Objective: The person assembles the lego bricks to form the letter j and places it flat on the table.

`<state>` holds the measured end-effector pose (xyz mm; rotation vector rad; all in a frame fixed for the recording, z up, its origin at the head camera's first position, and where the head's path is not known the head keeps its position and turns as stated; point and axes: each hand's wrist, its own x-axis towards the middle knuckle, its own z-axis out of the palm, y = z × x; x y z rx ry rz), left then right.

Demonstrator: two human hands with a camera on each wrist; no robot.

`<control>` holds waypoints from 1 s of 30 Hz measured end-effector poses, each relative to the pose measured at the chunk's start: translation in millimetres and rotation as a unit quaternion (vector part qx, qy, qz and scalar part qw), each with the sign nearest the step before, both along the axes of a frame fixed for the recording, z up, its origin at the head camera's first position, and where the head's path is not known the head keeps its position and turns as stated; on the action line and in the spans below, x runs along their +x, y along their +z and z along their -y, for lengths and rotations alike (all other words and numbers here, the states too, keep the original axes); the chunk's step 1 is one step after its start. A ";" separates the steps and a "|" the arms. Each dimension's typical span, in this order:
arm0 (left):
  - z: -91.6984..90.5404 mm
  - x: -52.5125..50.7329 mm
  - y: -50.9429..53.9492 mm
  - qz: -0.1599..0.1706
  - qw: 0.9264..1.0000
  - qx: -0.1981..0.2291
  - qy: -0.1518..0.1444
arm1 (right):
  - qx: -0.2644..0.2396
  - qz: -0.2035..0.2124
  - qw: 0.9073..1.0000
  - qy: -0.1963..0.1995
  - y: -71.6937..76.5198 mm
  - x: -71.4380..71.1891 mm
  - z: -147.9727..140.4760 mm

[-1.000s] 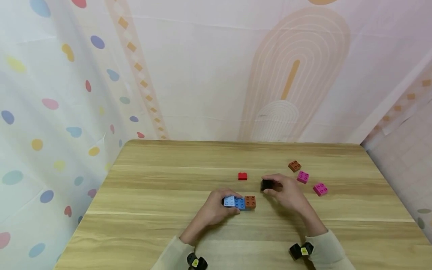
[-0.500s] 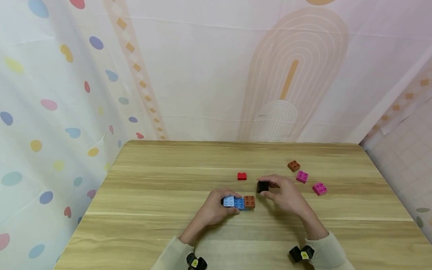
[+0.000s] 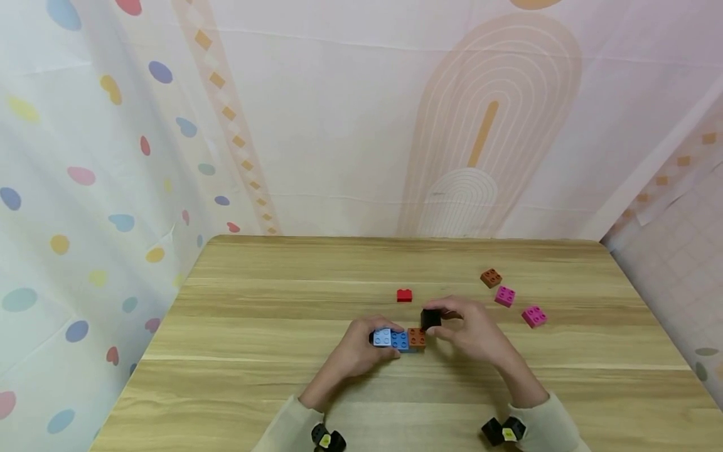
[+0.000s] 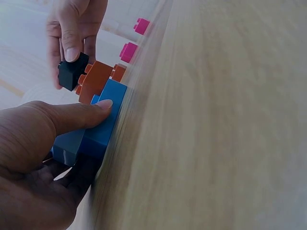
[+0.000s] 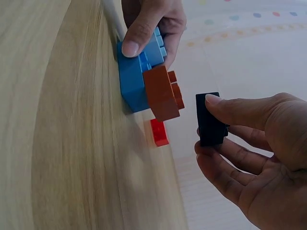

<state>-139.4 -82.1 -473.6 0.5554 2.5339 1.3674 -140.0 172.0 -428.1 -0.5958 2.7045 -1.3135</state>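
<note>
On the table my left hand (image 3: 357,351) grips a joined row of toy building bricks between thumb and fingers. Its base is a blue brick (image 5: 132,81), whose middle studs show. A light blue brick (image 3: 381,338) sits on the left end and a brown brick (image 3: 417,339) on the right end. Something dark peeks out at the far left, mostly covered by the hand. My right hand (image 3: 473,329) pinches a black brick (image 5: 209,120) by thumb and fingertips. In the right wrist view, that brick hangs apart from the brown one, above its stud side.
Behind the row lies a small red brick (image 3: 404,295). To the right of my right hand, a loose brown brick (image 3: 491,278) and two pink bricks, the nearer pink brick (image 3: 534,316) among them, rest on the wooden table (image 3: 254,301). A patterned curtain hangs behind.
My right hand has carried the black brick left and slightly nearer, up to the brown end of the row. The left hand and the row stay in place.
</note>
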 end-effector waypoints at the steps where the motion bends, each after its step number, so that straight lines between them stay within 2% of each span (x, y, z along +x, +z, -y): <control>1: 0.1 0.1 0.2 0.000 1.000 0.000 0.000 | 0.001 0.000 1.000 0.002 0.3 0.6 0.6; 18: -0.2 -0.4 0.1 -0.001 1.000 0.002 0.002 | 0.017 -0.002 0.999 0.033 0.7 5.8 13.7; 30: 0.2 -1.5 -1.1 -0.005 1.000 0.008 0.001 | 0.023 -0.021 0.998 0.054 -2.0 5.9 18.5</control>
